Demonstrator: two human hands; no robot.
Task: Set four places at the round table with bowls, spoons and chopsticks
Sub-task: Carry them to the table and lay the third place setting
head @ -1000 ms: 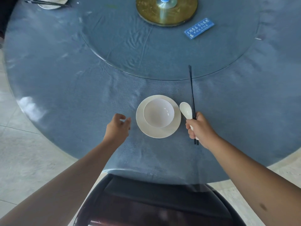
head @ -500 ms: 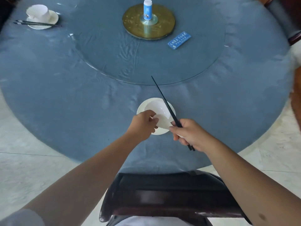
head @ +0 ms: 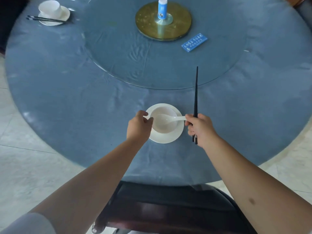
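Observation:
A white bowl [head: 166, 128] stands on a white saucer [head: 168, 140] at the near edge of the round blue table [head: 67, 98]. A white spoon [head: 168, 118] lies in the bowl with its handle pointing right. My left hand [head: 139, 127] pinches the bowl's left rim. My right hand [head: 200, 128] is closed around a pair of black chopsticks [head: 195, 95], which point away from me, and its fingertips touch the spoon handle's end. At the far left stands another bowl [head: 49, 7] on a saucer [head: 65, 14] with chopsticks [head: 49, 19] across it.
A glass turntable [head: 135, 53] covers the table's middle, with a gold base [head: 179, 26], a blue and white bottle [head: 162, 8] and a blue card [head: 194, 42] on it. A dark chair [head: 168, 208] stands right below me. Pale tile floor lies on both sides.
The spoon went from the table beside the saucer into the bowl. My left hand came onto the bowl's rim. The chopsticks swung over the bowl and back to the right.

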